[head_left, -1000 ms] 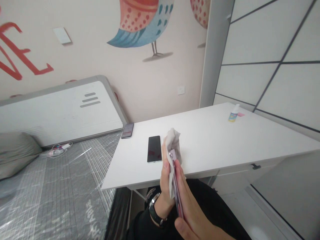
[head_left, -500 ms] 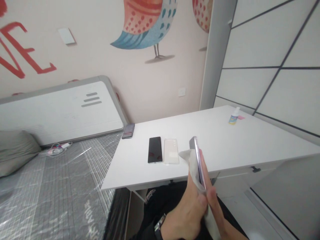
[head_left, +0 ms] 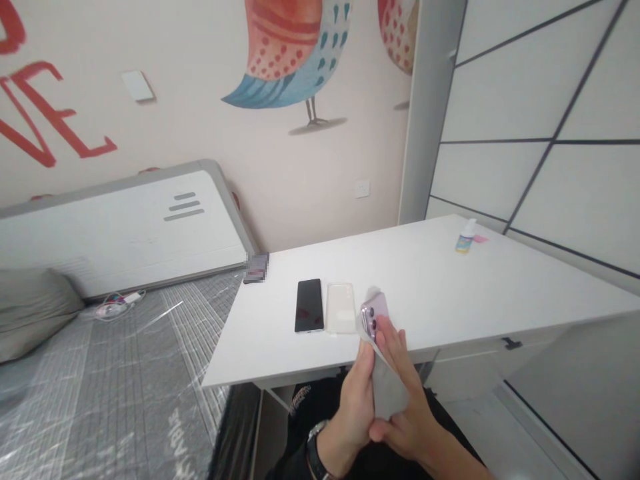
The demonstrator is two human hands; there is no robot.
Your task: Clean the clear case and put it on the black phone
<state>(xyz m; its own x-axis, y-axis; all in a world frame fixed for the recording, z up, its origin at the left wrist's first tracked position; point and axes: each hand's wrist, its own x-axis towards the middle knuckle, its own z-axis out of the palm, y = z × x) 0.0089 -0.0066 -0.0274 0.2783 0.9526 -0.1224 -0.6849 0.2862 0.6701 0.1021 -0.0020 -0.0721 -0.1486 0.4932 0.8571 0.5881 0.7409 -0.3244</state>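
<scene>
A light purple phone point(head_left: 381, 305) is tilted between my hands just beyond the table's front edge, its camera lenses showing at the top. A pale grey cloth point(head_left: 390, 393) wraps its left edge and lower part. My left hand point(head_left: 356, 390), a watch on its wrist, grips phone and cloth from the left; its fingers are partly hidden. From the right, my right hand point(head_left: 410, 393) closes on the phone, fingers against its back and thumb at the cloth's lower end. A black-screened phone point(head_left: 309, 305) and a clear phone case point(head_left: 341, 308) lie side by side on the white table point(head_left: 425, 273).
A small spray bottle point(head_left: 465, 236) stands at the table's far right beside a pink slip point(head_left: 481, 239). A blurred-out stack point(head_left: 257, 267) sits at the far left corner. Left of the table is a plastic-covered bed point(head_left: 125, 373) with a cushion point(head_left: 37, 313) and cables point(head_left: 117, 305).
The purple phone has turned from edge-on so its camera side shows, and it has moved slightly left and down. My right fingers have come over its back; the cloth has shifted with it.
</scene>
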